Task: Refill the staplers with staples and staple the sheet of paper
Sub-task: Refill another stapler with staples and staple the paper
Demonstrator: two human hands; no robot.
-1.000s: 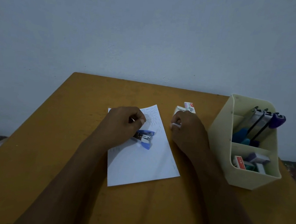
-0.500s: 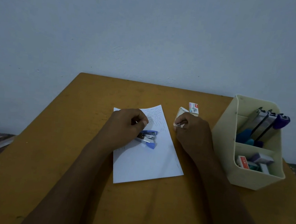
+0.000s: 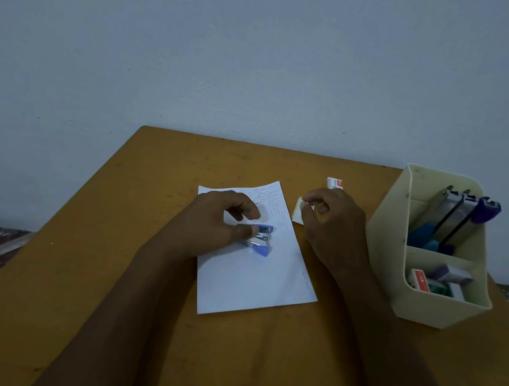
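A small blue stapler (image 3: 260,239) lies opened on a white sheet of paper (image 3: 251,279) in the middle of the wooden table (image 3: 118,242). My left hand (image 3: 213,223) holds the stapler at its left end, thumb against its side and fingers curled above it. My right hand (image 3: 334,222) pinches a small pale staple box (image 3: 299,209) just right of the sheet's top corner. A second small staple box (image 3: 335,183) with a red mark lies behind my right hand.
A cream desk organiser (image 3: 441,307) stands at the right edge. Its rear compartment holds several larger staplers (image 3: 459,218); its front compartment holds staple boxes (image 3: 437,280). A grey wall rises behind the table's far edge.
My right hand has lifted slightly and its fingers have opened over the pale box. My left hand's fingers have risen off the stapler. The camera view shifted a little.
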